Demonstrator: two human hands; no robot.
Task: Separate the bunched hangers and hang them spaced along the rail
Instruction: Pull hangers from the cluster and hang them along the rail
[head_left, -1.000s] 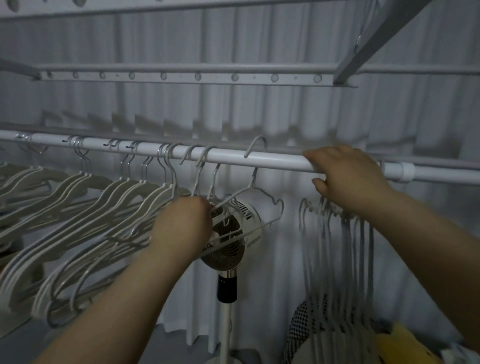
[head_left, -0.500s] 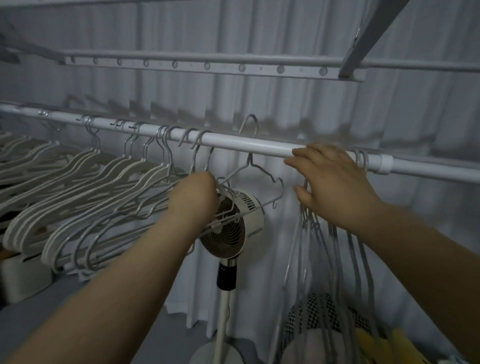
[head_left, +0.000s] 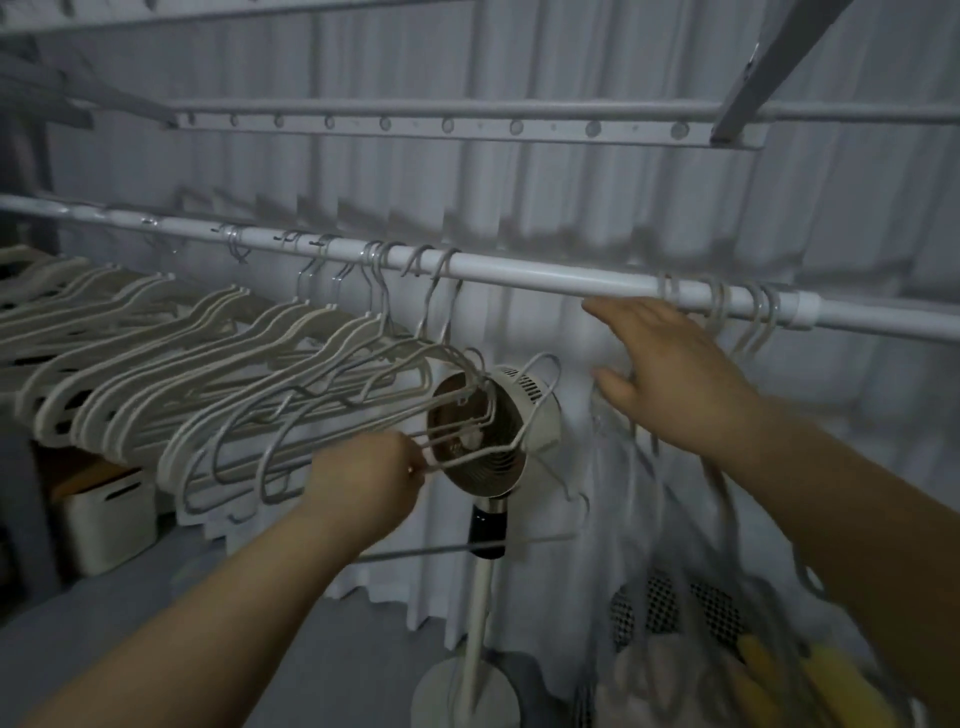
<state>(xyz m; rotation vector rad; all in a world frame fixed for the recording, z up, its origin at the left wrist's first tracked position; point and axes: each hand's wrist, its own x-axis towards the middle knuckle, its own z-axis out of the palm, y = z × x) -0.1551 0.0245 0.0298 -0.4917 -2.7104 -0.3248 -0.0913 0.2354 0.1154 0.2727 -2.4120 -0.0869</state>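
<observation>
Hanger in hand: our left hand (head_left: 374, 473) pinches a thin wire hanger (head_left: 470, 457) by a low strand. Its hook is off the rail (head_left: 545, 278) and hangs free in front of the fan (head_left: 540, 431).
Right hand: our right hand (head_left: 670, 374) is wide, fingers spread and holding nothing. It is just under the rail, in front of the bunch (head_left: 753, 312); we cannot tell whether it touches a wire.
Bunch: several hooks crowd together on the rail at the right, beside a collar (head_left: 808, 309). The bodies below them are blurred.
Row: to the left, the row (head_left: 156, 384) rides the rail with gaps between most hooks, bodies fanned toward us.
Handling: we judge these hangers light and springy, thin enough to slip in a pinch, and quick to snag on one another where shoulders cross.
Where to hold: we would take one by the neck, just under the hook, so the hook can be steered over the rail. A low pinch like ours lets it swing.
Open stretch: the bare rail between row and bunch looks to us like the place for the next hook.
In the way: the fan head sits right behind the free hook, and its grille could catch the wire.
Around: a curtain (head_left: 571, 197) hangs behind and a rack (head_left: 467, 111) runs overhead. A box (head_left: 104, 514) sits low at the left, and blurred yellow things (head_left: 831, 675) lie low at the right.
</observation>
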